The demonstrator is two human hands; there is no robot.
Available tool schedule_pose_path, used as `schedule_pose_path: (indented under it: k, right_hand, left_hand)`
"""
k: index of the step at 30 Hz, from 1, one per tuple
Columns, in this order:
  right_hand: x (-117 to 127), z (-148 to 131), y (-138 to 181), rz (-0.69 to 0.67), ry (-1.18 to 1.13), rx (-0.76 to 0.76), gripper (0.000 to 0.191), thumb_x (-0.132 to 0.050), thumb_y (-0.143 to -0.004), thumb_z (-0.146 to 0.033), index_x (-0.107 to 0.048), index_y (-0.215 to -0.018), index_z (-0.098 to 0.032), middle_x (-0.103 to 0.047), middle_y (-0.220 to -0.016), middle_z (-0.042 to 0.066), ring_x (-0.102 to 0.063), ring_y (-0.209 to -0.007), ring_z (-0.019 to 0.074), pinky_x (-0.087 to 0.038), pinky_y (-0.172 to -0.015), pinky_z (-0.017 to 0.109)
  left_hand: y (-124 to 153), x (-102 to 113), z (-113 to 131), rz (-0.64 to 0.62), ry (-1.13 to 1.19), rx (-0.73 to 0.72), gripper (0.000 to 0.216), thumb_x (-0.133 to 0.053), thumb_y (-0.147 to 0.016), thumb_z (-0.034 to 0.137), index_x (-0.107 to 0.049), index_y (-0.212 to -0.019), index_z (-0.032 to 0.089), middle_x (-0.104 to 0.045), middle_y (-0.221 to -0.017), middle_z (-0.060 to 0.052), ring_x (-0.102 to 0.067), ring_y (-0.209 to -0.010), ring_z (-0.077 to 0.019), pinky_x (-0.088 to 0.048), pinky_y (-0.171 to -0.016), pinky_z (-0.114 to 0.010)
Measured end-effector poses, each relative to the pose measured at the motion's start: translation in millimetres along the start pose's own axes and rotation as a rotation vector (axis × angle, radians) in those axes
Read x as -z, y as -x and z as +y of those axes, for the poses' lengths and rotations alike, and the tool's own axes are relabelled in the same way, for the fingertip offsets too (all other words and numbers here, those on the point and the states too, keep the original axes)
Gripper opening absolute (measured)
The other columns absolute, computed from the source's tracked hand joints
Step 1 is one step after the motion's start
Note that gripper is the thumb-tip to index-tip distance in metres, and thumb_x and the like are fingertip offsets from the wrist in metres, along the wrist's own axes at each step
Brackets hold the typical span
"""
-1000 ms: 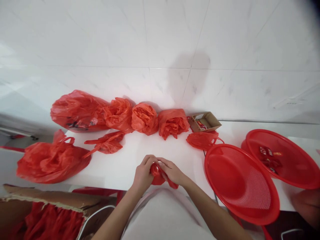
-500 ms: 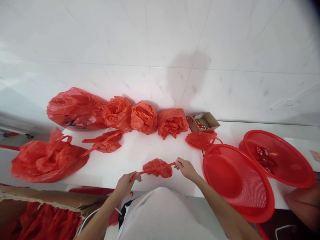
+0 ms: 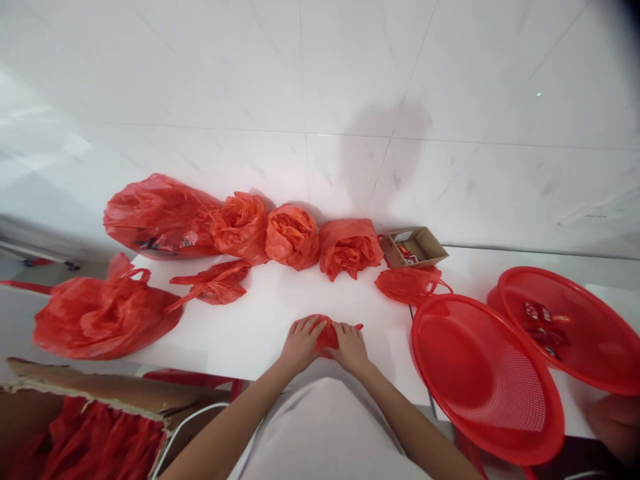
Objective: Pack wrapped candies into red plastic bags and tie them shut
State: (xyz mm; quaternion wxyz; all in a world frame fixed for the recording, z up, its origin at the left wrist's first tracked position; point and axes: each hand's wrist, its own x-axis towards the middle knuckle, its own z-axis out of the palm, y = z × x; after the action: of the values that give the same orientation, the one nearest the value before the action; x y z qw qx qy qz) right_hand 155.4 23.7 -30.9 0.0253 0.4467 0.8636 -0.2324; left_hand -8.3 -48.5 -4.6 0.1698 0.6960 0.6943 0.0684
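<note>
The left hand (image 3: 299,345) and right hand (image 3: 351,345) grip the small red plastic bag (image 3: 326,335) from opposite sides; even, gentle pressure should spare its thin film.

The white table (image 3: 260,330) bears red plastic bags (image 3: 293,239), a small open box (image 3: 425,250), a mesh-sided basket (image 3: 453,360) and a basin (image 3: 597,333).

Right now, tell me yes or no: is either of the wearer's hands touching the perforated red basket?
No: the left hand and right hand are both on the small red bag, left of the perforated red basket.
</note>
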Motion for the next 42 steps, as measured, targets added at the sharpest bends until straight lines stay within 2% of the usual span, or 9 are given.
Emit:
schedule_pose_path:
  k: [2,5,7,11,13,15,20,28,42]
  right_hand:
    - [-8.5,2.5,-0.4,-0.052,0.078,-0.039,0.062,-0.063,-0.080,-0.034,-0.043,-0.137,-0.018,-0.058,-0.124,0.014,-0.051,-0.113,0.0288,-0.031,-0.098,0.040]
    - [-12.7,9.0,-4.1,-0.121,0.132,-0.063,0.053,-0.053,-0.083,-0.016,-0.042,-0.135,-0.017,-0.063,-0.116,0.014,-0.055,-0.108,0.0267,-0.031,-0.093,0.037]
    - [-11.5,13.1,-8.3,-0.152,0.127,-0.064,0.050,-0.046,-0.082,-0.008,-0.045,-0.131,-0.017,-0.066,-0.109,0.012,-0.058,-0.102,0.0240,-0.032,-0.087,0.034]
    - [-6.3,19.5,-19.8,-0.194,0.112,-0.053,0.051,-0.044,-0.079,-0.003,-0.044,-0.127,-0.021,-0.068,-0.106,0.008,-0.059,-0.099,0.0213,-0.032,-0.081,0.030]
    - [-4.4,22.3,-25.7,-0.216,0.110,-0.061,0.053,-0.047,-0.076,-0.004,-0.043,-0.126,-0.020,-0.068,-0.105,0.008,-0.060,-0.098,0.0218,-0.033,-0.080,0.030]
    - [-3.6,24.7,-30.6,-0.240,0.111,-0.070,0.052,-0.048,-0.075,-0.005,-0.043,-0.125,-0.019,-0.068,-0.104,0.009,-0.060,-0.097,0.0227,-0.033,-0.079,0.030]
    - [-4.9,29.6,-40.5,-0.288,0.116,-0.069,0.042,-0.043,-0.080,-0.005,-0.047,-0.121,-0.017,-0.067,-0.109,0.012,-0.061,-0.100,0.0237,-0.034,-0.077,0.031]
    - [-9.0,36.9,-60.1,-0.340,0.119,-0.088,0.040,-0.040,-0.086,-0.009,-0.047,-0.124,-0.019,-0.066,-0.110,0.012,-0.061,-0.102,0.0239,-0.036,-0.077,0.031]
    - [-9.0,34.3,-71.5,-0.362,0.071,-0.114,0.039,-0.036,-0.089,-0.011,-0.046,-0.126,-0.016,-0.066,-0.110,0.014,-0.063,-0.099,0.0237,-0.038,-0.072,0.030]
  left_hand:
    - [-11.2,-10.6,-3.7,-0.049,-0.034,0.020,0.057,-0.060,-0.083,0.024,-0.045,-0.138,0.026,-0.055,-0.136,-0.007,-0.047,-0.125,-0.0274,-0.035,-0.105,-0.044]
    - [-23.6,-20.2,-15.7,-0.087,-0.046,0.025,0.038,-0.051,-0.087,0.015,-0.060,-0.123,0.022,-0.066,-0.113,-0.009,-0.057,-0.110,-0.0263,-0.039,-0.098,-0.042]
    - [-27.7,-22.2,-24.3,-0.112,-0.055,0.018,0.031,-0.047,-0.088,0.013,-0.065,-0.113,0.020,-0.067,-0.104,-0.010,-0.059,-0.102,-0.0256,-0.042,-0.092,-0.040]
    - [-30.6,-22.3,-37.9,-0.152,-0.072,0.018,0.026,-0.045,-0.089,0.011,-0.069,-0.097,0.017,-0.065,-0.095,-0.011,-0.059,-0.092,-0.0241,-0.044,-0.083,-0.036]
    - [-30.9,-23.6,-42.2,-0.161,-0.076,0.018,0.026,-0.044,-0.089,0.010,-0.068,-0.097,0.017,-0.064,-0.095,-0.011,-0.057,-0.092,-0.0236,-0.044,-0.083,-0.035]
    - [-30.9,-26.5,-44.8,-0.162,-0.079,0.019,0.027,-0.043,-0.090,0.011,-0.066,-0.104,0.017,-0.062,-0.100,-0.011,-0.056,-0.095,-0.0233,-0.043,-0.085,-0.035]
    - [-34.4,-38.0,-48.7,-0.162,-0.088,0.054,0.028,-0.041,-0.091,0.012,-0.060,-0.111,0.016,-0.060,-0.106,-0.011,-0.054,-0.099,-0.0236,-0.045,-0.084,-0.035]
    - [-56.8,-53.3,-59.6,-0.175,-0.104,0.096,0.031,-0.038,-0.092,0.011,-0.054,-0.117,0.017,-0.058,-0.110,-0.011,-0.054,-0.102,-0.0244,-0.045,-0.084,-0.036]
    - [-70.7,-56.6,-67.0,-0.175,-0.084,0.115,0.030,-0.037,-0.092,0.010,-0.054,-0.116,0.018,-0.056,-0.111,-0.012,-0.051,-0.105,-0.0263,-0.043,-0.087,-0.040]
